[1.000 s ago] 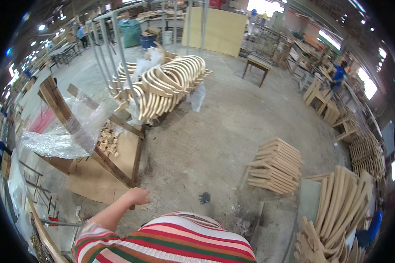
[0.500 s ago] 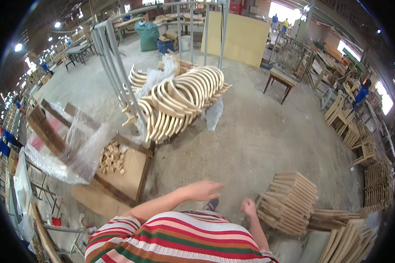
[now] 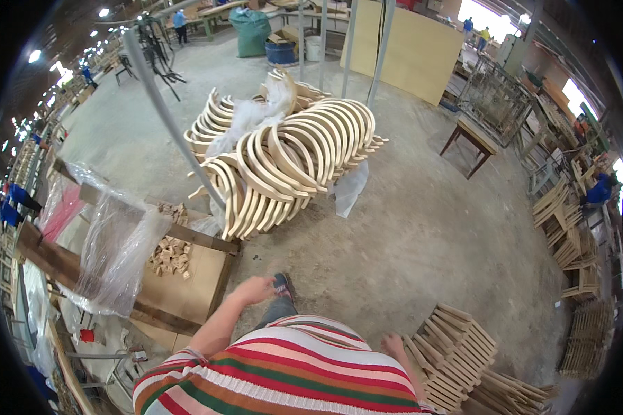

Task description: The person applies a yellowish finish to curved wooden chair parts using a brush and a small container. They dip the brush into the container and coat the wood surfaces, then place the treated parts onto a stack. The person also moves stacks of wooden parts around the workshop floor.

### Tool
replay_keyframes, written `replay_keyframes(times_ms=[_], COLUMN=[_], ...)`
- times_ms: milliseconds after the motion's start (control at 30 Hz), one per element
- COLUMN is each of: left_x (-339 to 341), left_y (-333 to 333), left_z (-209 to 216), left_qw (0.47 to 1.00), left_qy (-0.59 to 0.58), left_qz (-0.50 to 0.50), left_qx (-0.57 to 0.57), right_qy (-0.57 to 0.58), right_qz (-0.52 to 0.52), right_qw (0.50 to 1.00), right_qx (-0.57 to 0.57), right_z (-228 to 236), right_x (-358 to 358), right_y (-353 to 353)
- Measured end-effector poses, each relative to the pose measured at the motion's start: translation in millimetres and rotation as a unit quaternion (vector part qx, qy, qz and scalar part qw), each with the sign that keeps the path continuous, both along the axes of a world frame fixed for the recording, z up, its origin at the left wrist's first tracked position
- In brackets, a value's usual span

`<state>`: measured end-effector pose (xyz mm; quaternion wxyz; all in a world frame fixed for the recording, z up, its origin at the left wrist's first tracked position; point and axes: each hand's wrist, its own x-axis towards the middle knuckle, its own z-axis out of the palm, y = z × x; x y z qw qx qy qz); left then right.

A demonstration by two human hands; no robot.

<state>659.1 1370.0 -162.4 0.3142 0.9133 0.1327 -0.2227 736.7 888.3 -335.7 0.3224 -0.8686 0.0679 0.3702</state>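
My left hand point(image 3: 255, 290) hangs in the air above my forward foot point(image 3: 282, 284), fingers loosely bent and apart, with nothing seen in it. It is nearest to the wooden-edged crate point(image 3: 214, 274) holding small wood blocks point(image 3: 169, 256). Low at my right side is my right hand point(image 3: 392, 344), beside a stack of slim wooden pieces point(image 3: 453, 353) but not visibly holding it. Its fingers are small and blurred. Ahead on the floor lies a large pile of curved wooden parts point(image 3: 291, 159), with plastic film point(image 3: 246, 121) draped over part of it.
Grey metal posts point(image 3: 163, 104) rise around the curved pile. Clear plastic wrap point(image 3: 118, 242) hangs over boards at the left. A small wooden table point(image 3: 468, 142) stands at the right, before a tan panel point(image 3: 405, 52). Chair frames point(image 3: 564, 228) line the far right; people work in the distance.
My left hand has swung left and back toward my body. My right hand has dropped closer to my side. The view has shifted forward, and a foot now shows stepping ahead.
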Motion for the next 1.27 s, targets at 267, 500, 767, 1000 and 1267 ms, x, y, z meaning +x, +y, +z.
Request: replay_keyframes(times_ms=[267, 500, 767, 1000, 1267], left_x=[156.7, 255.7, 423.6, 556.0, 618.3], left_y=[179.2, 344.6, 365.9, 375.3, 401.4], left_z=[-86.1, -151.2, -131.6, -140.3, -207.8], left_qw=[0.846, 0.725, 0.928, 0.943, 0.938], left_qy=[-0.06, -0.054, -0.287, -0.221, -0.117], left_qz=[0.432, 0.622, 0.182, 0.14, 0.291], left_qx=[-0.306, -0.29, 0.15, 0.207, 0.145], right_qy=[-0.114, -0.06, -0.011, 0.01, -0.021], right_qz=[0.136, 0.325, 0.209, 0.246, 0.167], right_qw=[0.977, 0.939, 0.976, 0.964, 0.985], right_qx=[0.12, 0.1, 0.062, -0.1, -0.036], right_z=[72.1, 80.2, 52.1, -6.2, -108.0], right_x=[194.9, 305.8, 368.2, 394.2, 477.3], right_y=[264.9, 464.7, 507.7, 456.6, 471.8])
